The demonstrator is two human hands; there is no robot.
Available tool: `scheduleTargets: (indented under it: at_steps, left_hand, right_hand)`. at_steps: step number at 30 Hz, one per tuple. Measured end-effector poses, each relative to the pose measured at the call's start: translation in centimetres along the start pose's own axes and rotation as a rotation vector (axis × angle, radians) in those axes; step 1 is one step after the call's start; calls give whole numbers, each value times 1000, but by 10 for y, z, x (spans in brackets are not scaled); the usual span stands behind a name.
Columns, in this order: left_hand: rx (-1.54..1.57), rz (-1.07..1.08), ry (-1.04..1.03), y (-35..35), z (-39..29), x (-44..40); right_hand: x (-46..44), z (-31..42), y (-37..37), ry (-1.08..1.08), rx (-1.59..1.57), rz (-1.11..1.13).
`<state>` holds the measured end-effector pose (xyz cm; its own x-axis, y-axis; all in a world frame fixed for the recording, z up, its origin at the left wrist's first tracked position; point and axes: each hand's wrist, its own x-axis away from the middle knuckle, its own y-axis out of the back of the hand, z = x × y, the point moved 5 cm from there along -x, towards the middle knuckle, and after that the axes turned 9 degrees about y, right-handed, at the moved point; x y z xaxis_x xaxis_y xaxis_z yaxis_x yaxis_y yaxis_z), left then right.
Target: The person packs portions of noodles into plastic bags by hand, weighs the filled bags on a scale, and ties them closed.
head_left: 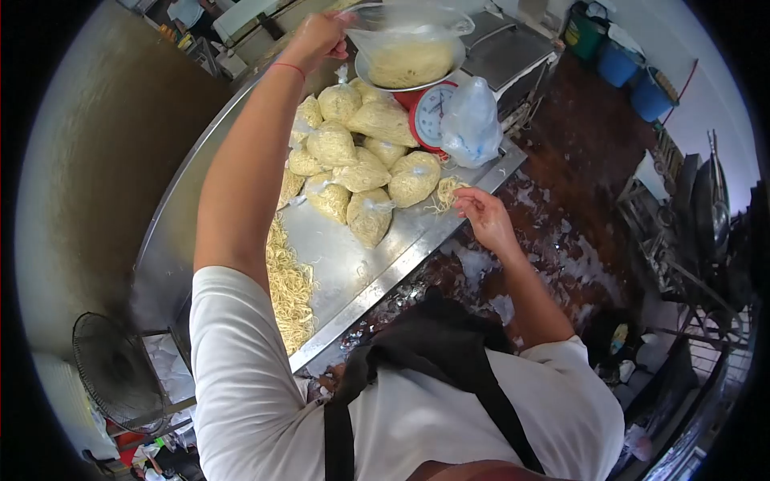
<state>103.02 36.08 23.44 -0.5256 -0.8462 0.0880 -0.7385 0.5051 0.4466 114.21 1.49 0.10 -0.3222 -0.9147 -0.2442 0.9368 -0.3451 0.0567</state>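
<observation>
Up at the bowl on the scale, my left hand (319, 40) is closed on the edge of a clear plastic bag (385, 36). Yellow noodles (411, 64) fill the bag in the metal bowl (457, 60). My right hand (491, 220) has its fingers curled at a small clump of noodles (449, 192) by the table's right edge. The red scale (429, 116) with a white dial supports the bowl. Several tied bags of noodles (361, 172) lie in a heap left of it. Loose noodles (287, 293) are spread along the metal table (341, 256).
A bundle of clear plastic bags (472, 124) sits right of the scale. Blue buckets (618, 62) stand on the wet floor (561, 168) at the upper right. A fan (120, 370) is at the lower left, and a cluttered rack (682, 240) is at the right.
</observation>
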Motion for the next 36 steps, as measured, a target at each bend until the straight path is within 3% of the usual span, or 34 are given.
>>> scheduleTargets:
  at_steps: [3,9,12,13,16,17,20,24,25,26,30,32,36]
  left_hand:
    - [-25,-16,-58,0,1,-19]
    - [-473,-130,7,-19,-32,0]
    - [-214,-314,-6,-33,-8,-9]
    - [-778,-124,-247,-42,-9,-10]
    - [-272,-194,101,-48,20,-7]
    - [-136,-304,-26,-46,32,-13]
    - [139,-436,-139,-52,16,17]
    - [357,-291,-254,-46,47,8]
    - [379,-280,-177,-41,36,34]
    - [428,-298,-229,-32,29,45]
    - [490,-371,-383,0,1,113]
    - [653,-361,-475,21,-12,161]
    - [511,-352,-244,77,45,250]
  right_hand:
    - [1,-3,16,-3,50,-2]
    - [8,17,33,-45,87,-59]
    - [17,11,36,-66,137,-48]
    - [20,6,35,-61,132,-32]
    - [27,-2,28,-64,121,19]
    - [28,-2,24,-75,116,35]
    - [31,-10,11,-90,79,79]
    - [17,-17,-14,70,235,137]
    - [2,8,-19,274,410,95]
    - [-17,45,-26,478,581,50]
    - [-94,206,-45,984,914,-152]
    - [-110,254,-64,1050,1131,-98]
    - [-129,203,-111,815,1136,527]
